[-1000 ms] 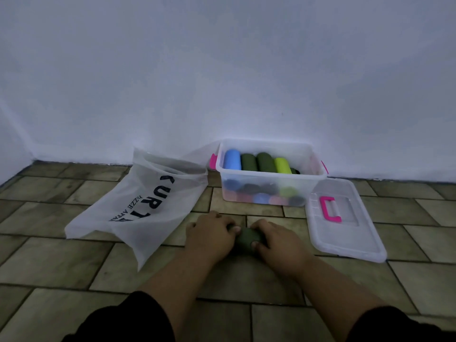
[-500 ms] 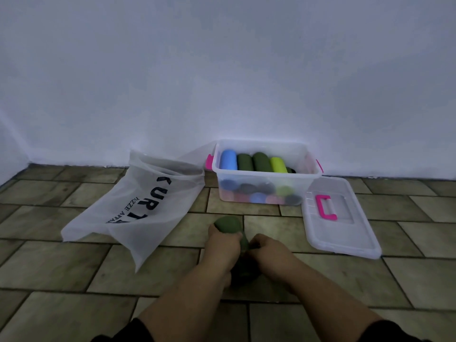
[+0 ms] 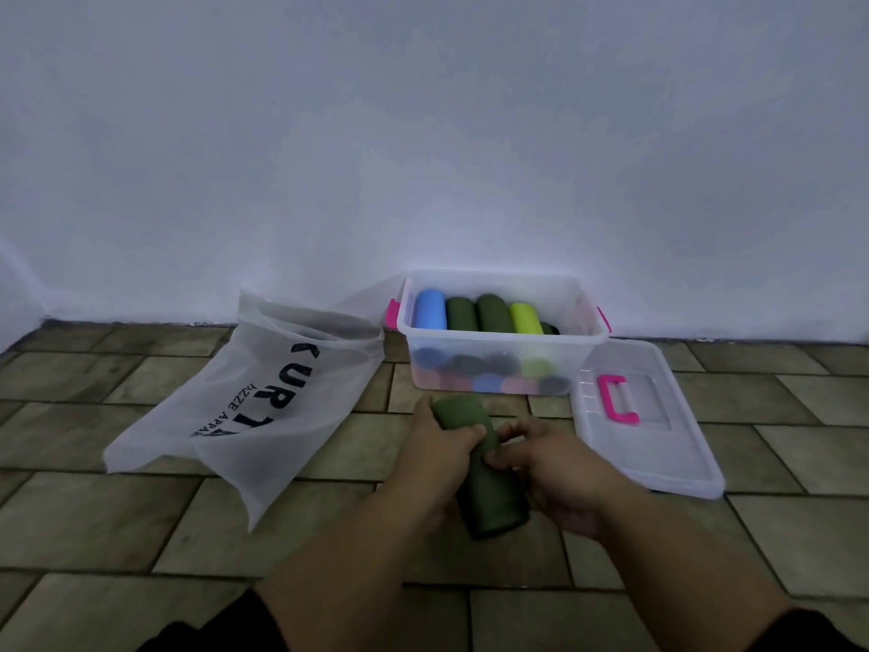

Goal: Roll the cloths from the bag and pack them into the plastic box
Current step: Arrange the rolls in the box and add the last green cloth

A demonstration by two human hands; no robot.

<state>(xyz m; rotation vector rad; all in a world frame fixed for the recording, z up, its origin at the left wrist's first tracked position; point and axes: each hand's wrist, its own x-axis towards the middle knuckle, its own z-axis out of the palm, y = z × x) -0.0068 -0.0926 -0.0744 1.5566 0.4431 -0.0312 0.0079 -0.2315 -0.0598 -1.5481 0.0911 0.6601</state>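
Left hand (image 3: 430,456): fingers curl round the upper half of the dark green roll (image 3: 491,496), a firm hold.
Right hand (image 3: 559,472): fingertips and thumb pinch the roll's right side near its middle.
Dark green roll: a tightly rolled cloth held between both hands, its far end tilted toward the box; whether its near end touches the floor cannot be told.
Plastic box (image 3: 498,336): clear, open, just beyond the roll and against the wall (image 3: 423,134).
Packed rolls (image 3: 493,312): blue, two dark green and lime on top, more colours below.
Lid (image 3: 667,463): flat on the floor right of the box, pink handle (image 3: 617,400) up.
Bag (image 3: 263,402): white, printed, slumped left of the box.
Tiled floor (image 3: 94,510): under everything.
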